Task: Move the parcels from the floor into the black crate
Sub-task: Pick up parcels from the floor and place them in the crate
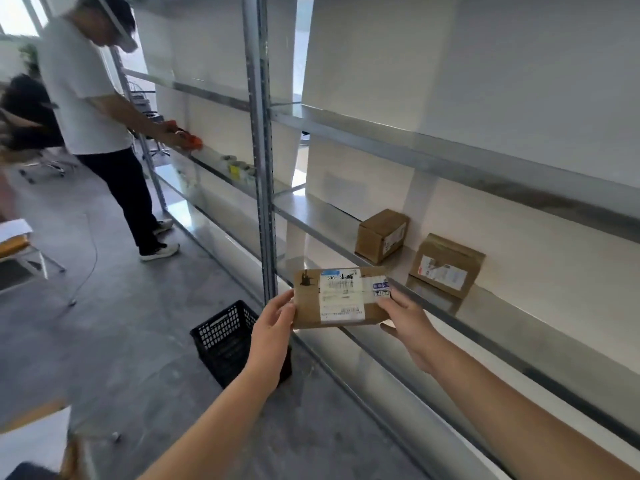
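1. The flat brown parcel is up in the air in front of the shelf.
2. The black crate sits on the floor, below and to the left. The parcel is not in it yet, so I think this job is only partway done. I cannot tell if the crate has anything inside.
3. The left hand has its grip pinched on the parcel's left end. The right hand pinches the right end.
4. A small box and a taped box stand on the shelf behind.
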Demonstrator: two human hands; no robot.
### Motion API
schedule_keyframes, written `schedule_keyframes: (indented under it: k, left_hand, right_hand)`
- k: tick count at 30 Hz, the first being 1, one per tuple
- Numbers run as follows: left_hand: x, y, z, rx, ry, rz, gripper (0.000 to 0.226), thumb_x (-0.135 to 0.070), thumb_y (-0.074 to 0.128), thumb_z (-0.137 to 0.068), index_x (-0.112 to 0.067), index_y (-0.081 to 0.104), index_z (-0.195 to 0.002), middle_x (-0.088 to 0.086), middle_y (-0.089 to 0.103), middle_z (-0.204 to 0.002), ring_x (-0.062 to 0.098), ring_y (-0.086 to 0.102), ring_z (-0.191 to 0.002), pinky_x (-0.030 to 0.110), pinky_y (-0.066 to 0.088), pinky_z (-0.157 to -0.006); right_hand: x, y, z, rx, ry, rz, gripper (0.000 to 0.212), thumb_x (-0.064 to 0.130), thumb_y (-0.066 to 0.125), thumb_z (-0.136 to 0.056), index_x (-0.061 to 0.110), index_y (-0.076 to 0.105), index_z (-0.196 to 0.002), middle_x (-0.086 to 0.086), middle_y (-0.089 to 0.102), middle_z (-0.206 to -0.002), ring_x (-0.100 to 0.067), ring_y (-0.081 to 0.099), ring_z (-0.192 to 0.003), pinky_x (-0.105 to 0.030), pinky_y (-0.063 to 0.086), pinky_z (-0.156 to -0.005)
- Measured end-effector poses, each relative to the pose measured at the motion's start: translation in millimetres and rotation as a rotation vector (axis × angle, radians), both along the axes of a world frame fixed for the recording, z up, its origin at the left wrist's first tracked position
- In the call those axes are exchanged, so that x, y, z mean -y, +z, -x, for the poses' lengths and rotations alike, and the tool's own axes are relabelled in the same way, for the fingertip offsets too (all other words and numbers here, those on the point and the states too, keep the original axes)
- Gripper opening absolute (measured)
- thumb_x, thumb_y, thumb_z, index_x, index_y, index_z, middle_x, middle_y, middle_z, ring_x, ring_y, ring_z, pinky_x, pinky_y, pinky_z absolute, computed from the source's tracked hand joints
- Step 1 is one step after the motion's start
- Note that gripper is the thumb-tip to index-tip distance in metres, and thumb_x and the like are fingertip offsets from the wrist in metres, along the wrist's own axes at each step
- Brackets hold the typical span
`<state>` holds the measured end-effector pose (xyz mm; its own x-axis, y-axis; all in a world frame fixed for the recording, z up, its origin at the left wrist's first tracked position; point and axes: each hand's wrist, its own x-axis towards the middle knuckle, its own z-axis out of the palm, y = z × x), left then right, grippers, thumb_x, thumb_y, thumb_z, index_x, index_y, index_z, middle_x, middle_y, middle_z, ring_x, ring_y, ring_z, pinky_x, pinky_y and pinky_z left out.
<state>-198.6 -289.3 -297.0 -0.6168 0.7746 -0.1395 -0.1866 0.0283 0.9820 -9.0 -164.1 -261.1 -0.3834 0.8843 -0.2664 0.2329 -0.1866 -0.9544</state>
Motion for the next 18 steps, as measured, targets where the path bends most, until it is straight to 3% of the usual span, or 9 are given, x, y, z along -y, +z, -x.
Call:
schedule_keyframes:
  k: [7,9,14,15,18]
  left_hand:
    - [-18,-4,24,-0.003,0.143,0.003,0.026,-0.025,0.055,-0.098,-0.044,0.072,-0.106,-0.008,0.073,-0.11,0.009,0.068,-0.104,0.029,0.053,-0.092]
    - [-25,0,35,-0.006,0.19,0.018,0.024,-0.023,0.056,-0.099,-0.039,0.072,-0.109,-0.004,0.073,-0.112,0.012,0.069,-0.105,0.027,0.055,-0.088]
    - [-37,10,64,-0.039,0.327,0.039,0.021,-0.021,0.057,-0.099,-0.032,0.071,-0.109,-0.002,0.076,-0.104,0.014,0.071,-0.099,0.02,0.056,-0.077]
    - [-39,11,67,-0.041,0.355,0.043,0.021,-0.02,0.057,-0.099,-0.032,0.071,-0.108,-0.001,0.076,-0.103,0.014,0.071,-0.099,0.019,0.055,-0.077]
    - [-47,9,75,-0.037,0.409,0.051,0.021,-0.018,0.054,-0.1,-0.031,0.069,-0.109,0.001,0.075,-0.104,0.015,0.071,-0.1,0.021,0.055,-0.079]
  right_hand:
    - [-46,-4,44,-0.058,0.158,0.033,0.036,0.015,0.05,-0.101,0.028,0.059,-0.134,0.011,0.069,-0.111,0.009,0.068,-0.081,-0.007,0.05,-0.056]
    - [-62,-2,58,-0.069,0.218,0.032,0.037,0.014,0.05,-0.101,0.027,0.059,-0.135,0.009,0.07,-0.113,0.003,0.07,-0.087,-0.009,0.052,-0.062]
    - [-94,-4,102,-0.064,0.358,0.044,0.035,0.017,0.053,-0.1,0.03,0.058,-0.133,0.004,0.067,-0.123,-0.013,0.063,-0.111,-0.03,0.052,-0.095]
    - [-98,-6,110,-0.064,0.391,0.051,0.034,0.018,0.053,-0.1,0.03,0.059,-0.131,0.005,0.067,-0.122,-0.012,0.063,-0.11,-0.028,0.053,-0.093]
    - [-113,-12,132,-0.081,0.451,0.073,0.028,0.019,0.051,-0.101,0.038,0.06,-0.121,0.017,0.07,-0.102,0.001,0.069,-0.088,-0.014,0.053,-0.065]
